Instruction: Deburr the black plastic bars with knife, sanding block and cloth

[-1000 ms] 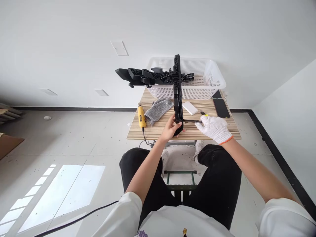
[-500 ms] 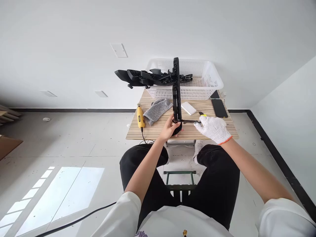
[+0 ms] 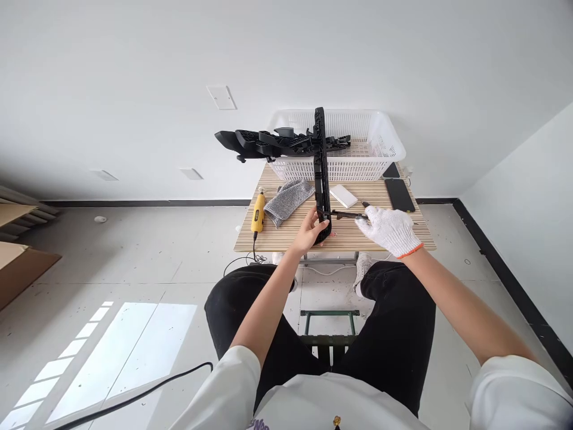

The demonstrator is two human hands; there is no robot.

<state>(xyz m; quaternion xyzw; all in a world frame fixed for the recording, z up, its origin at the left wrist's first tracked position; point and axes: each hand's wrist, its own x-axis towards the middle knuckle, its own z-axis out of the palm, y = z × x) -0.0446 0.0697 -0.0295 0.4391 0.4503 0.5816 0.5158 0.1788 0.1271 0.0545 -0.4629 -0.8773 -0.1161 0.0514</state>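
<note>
In the head view my bare left hand (image 3: 308,232) is closed around the lower end of a long black plastic bar (image 3: 320,173), which stands tilted over the table. My right hand (image 3: 388,229), in a white knit glove with an orange cuff, grips a slim dark tool (image 3: 347,215). The tool's far end reaches the bar just above my left fingers; its kind is too small to make out. Behind the bar, several black ribbed plastic parts (image 3: 264,143) extend leftward across the basket; whether they are joined to it I cannot tell.
A white plastic basket (image 3: 358,169) stands at the table's (image 3: 286,240) back. Around my hands lie a yellow corded rotary tool (image 3: 258,214), a grey glove (image 3: 289,203), a white flat box (image 3: 343,196) and a black phone (image 3: 400,195). A cardboard box (image 3: 27,272) sits at left.
The slim tool's end has risen slightly along the bar, and my right hand has shifted a little right. My left hand keeps its hold. The whole view has moved slightly.
</note>
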